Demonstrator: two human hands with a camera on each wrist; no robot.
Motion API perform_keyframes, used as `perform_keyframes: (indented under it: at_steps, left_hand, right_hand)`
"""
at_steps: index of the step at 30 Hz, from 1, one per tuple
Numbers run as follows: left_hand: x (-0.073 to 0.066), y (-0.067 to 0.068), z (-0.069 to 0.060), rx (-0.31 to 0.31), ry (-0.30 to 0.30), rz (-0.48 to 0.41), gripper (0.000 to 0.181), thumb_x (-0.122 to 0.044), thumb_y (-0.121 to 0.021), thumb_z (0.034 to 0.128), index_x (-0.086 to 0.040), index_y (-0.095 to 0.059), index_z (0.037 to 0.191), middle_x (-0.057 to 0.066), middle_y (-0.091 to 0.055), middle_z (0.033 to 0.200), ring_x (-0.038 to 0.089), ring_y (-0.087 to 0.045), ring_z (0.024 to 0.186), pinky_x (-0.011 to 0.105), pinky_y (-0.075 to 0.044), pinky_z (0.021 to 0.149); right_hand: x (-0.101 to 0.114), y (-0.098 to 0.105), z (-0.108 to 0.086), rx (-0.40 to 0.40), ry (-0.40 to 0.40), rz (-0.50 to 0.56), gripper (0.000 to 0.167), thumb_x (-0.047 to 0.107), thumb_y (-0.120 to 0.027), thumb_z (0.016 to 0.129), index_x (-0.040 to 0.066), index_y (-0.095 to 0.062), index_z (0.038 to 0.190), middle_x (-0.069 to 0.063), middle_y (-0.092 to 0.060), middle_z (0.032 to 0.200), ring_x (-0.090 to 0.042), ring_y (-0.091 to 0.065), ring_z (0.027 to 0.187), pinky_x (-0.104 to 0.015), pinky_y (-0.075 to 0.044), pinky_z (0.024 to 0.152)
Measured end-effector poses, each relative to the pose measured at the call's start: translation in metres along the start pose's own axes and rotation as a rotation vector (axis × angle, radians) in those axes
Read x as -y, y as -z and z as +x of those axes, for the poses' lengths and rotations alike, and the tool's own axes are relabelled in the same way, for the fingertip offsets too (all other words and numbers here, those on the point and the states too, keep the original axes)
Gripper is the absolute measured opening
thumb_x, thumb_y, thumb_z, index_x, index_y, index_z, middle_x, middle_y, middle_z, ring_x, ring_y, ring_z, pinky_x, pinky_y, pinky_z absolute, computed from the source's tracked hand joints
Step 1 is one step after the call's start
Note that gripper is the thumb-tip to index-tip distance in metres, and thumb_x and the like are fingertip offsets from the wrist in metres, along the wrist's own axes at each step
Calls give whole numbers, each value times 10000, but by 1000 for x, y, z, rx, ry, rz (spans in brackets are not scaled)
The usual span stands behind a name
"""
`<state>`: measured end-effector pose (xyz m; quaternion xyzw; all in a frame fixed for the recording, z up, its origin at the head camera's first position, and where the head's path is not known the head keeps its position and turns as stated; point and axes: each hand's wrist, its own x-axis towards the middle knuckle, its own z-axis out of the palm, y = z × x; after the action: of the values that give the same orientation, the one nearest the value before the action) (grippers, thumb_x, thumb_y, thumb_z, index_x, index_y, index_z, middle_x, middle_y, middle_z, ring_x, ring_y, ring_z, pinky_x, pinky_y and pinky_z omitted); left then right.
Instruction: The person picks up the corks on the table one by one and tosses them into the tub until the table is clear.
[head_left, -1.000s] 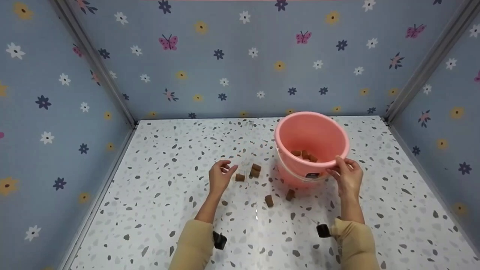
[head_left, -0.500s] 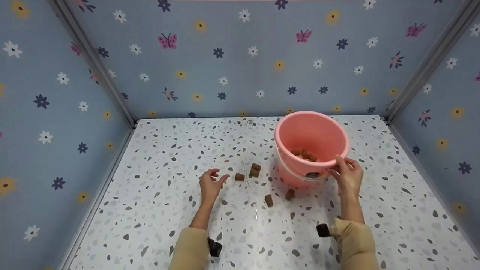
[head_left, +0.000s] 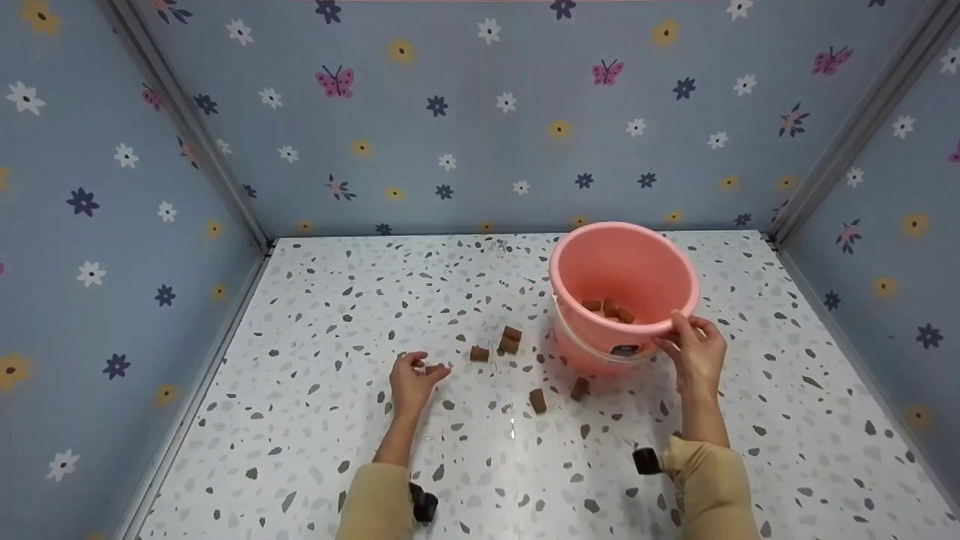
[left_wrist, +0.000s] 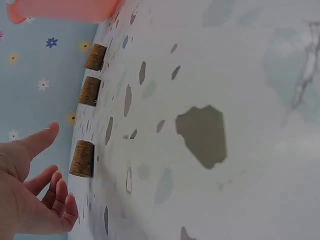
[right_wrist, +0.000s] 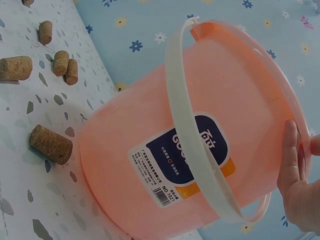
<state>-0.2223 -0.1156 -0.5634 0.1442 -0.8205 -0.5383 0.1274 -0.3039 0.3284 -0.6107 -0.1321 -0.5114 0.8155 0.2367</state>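
A pink bucket (head_left: 626, 274) stands tilted toward me on the right of the table, its white handle (right_wrist: 187, 120) hanging down. My right hand (head_left: 699, 356) pinches the bucket's near right rim between thumb and fingers. Several corks (head_left: 609, 309) lie inside it. On the table left of the bucket are a single cork (head_left: 479, 353) and a touching pair of corks (head_left: 511, 340). Nearer to me lie two more, a cork (head_left: 538, 400) and another cork (head_left: 580, 388). My left hand (head_left: 411, 384) hovers left of them, thumb apart, fingers loosely bent, holding nothing.
The speckled white tabletop (head_left: 322, 315) is walled by flowered blue panels (head_left: 480, 112) at the back and both sides. Grey metal posts (head_left: 191, 120) stand in the corners. A black wrist camera (head_left: 646, 461) sits by the right sleeve.
My left hand has drawn back to the left and toward me, away from the corks. The right hand, bucket and corks stay where they were.
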Motion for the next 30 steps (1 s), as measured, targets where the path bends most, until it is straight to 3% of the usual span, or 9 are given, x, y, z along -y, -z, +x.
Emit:
perform_keyframes:
  at_steps: [6, 11, 12, 15, 22, 30]
  left_hand:
    - [8, 0, 0, 9, -1, 78, 422, -65, -791, 618, 85, -597, 961, 167, -524, 836, 251, -479, 751, 350, -379, 689]
    - [12, 0, 0, 25, 19, 96, 413, -49, -781, 624, 75, -601, 974, 156, -519, 858, 257, -474, 793, 366, -375, 726]
    - [13, 0, 1, 30, 23, 97, 412, -46, -778, 628, 74, -601, 979, 155, -518, 862, 255, -473, 797, 366, -375, 727]
    - [13, 0, 2, 43, 39, 101, 403, -42, -770, 637, 66, -603, 987, 148, -517, 871, 246, -471, 803, 357, -376, 725]
    - [15, 1, 5, 64, 12, 124, 379, -30, -774, 627, 72, -627, 962, 158, -538, 834, 254, -484, 778, 358, -389, 703]
    - [16, 2, 9, 102, 46, 132, 322, -33, -754, 661, 55, -637, 949, 170, -579, 901, 274, -526, 858, 377, -407, 763]
  right_hand:
    - [0, 0, 0, 5, -7, 13, 462, 205, -757, 698, -18, -494, 1005, -252, -606, 908, -323, -623, 684, -397, -506, 571]
    - [2, 1, 0, 15, -21, -32, 458, 238, -754, 701, 16, -506, 1016, -210, -625, 913, -300, -631, 715, -398, -506, 612]
    - [14, -5, -10, 31, -49, -13, 406, 212, -726, 735, 6, -507, 1008, -208, -628, 895, -290, -632, 705, -385, -508, 615]
    - [15, -4, -10, 40, -72, -6, 386, 206, -712, 751, 12, -515, 1019, -199, -633, 899, -289, -634, 726, -385, -507, 629]
    - [2, -1, -2, 20, 1, -31, 461, 237, -746, 710, -7, -509, 1021, -242, -611, 910, -332, -623, 718, -422, -501, 605]
    - [0, -1, -1, 4, 13, -28, 469, 234, -753, 701, -14, -508, 1015, -253, -608, 891, -344, -619, 715, -421, -501, 596]
